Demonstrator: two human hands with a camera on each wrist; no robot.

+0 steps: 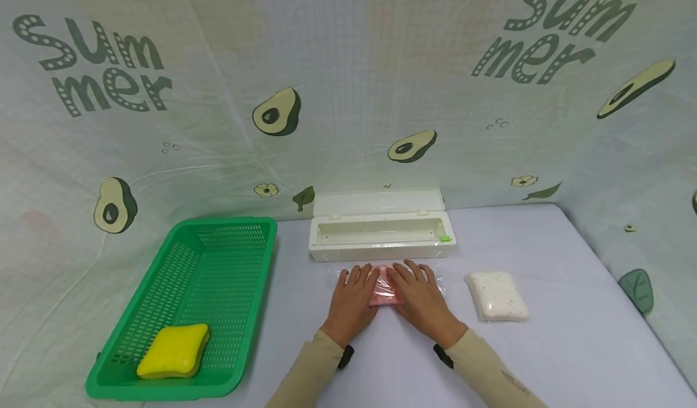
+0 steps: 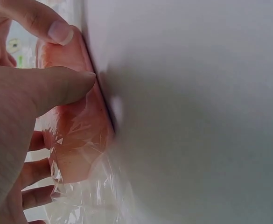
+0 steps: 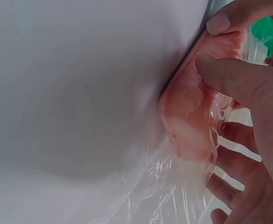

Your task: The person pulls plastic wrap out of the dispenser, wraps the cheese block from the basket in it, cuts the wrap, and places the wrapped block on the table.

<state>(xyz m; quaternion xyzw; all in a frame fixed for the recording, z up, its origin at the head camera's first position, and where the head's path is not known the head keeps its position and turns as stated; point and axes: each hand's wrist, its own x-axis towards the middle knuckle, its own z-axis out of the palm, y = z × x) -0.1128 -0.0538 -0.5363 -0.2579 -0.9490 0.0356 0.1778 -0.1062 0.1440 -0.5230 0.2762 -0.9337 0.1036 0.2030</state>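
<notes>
A pink pillow-shaped block (image 1: 384, 289) in clear plastic film lies on the table before the white box, both hands around it. My left hand (image 1: 353, 299) grips its left part, thumb on the near side and fingers over the far side. From the right, my right hand (image 1: 422, 299) holds it the same way, the two thumbs close together. Loose clear film (image 3: 173, 186) spreads out past the block's end in the right wrist view. In the left wrist view, wrinkled film (image 2: 87, 200) trails off the block's other end. The block's underside is hidden.
Behind the hands stands a long white box (image 1: 381, 252), lid raised, with a small green piece (image 1: 445, 238) on its rim. A white film-wrapped block (image 1: 497, 296) lies to the right. On the left, a green basket (image 1: 256, 293) contains a yellow block (image 1: 174, 350).
</notes>
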